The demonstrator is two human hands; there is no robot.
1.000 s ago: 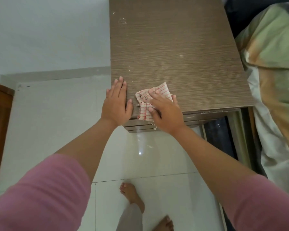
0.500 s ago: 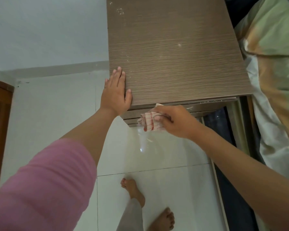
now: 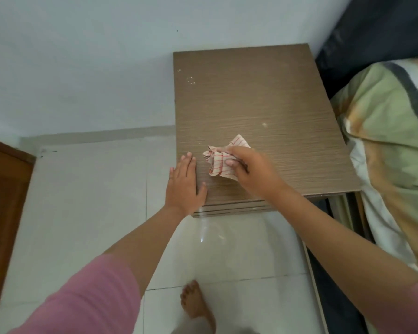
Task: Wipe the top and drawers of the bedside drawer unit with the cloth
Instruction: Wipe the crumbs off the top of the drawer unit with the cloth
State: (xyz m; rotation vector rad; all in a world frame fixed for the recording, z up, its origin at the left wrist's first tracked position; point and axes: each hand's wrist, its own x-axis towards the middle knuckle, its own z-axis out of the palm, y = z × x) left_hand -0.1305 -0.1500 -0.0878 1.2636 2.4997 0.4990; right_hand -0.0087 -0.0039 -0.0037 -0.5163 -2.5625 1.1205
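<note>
The bedside drawer unit [image 3: 256,97] has a brown wood-grain top with a few pale specks on it. Its drawer fronts [image 3: 229,209] show only as thin edges under the near rim. A crumpled white cloth with red lines [image 3: 221,160] lies on the top near the front left. My right hand [image 3: 253,172] is closed on the cloth and presses it onto the top. My left hand [image 3: 185,186] lies flat with its fingers together on the unit's front left corner, holding nothing.
A bed with a green and orange cover [image 3: 391,145] lies against the unit's right side. A pale wall [image 3: 82,68] is behind it, a wooden door [image 3: 3,194] at the left. White floor tiles [image 3: 89,201] and my bare foot [image 3: 196,307] are below.
My right hand has brought the cloth from the drawer fronts below the rim back up onto the top. My left hand has stayed at the corner. The view has pulled back.
</note>
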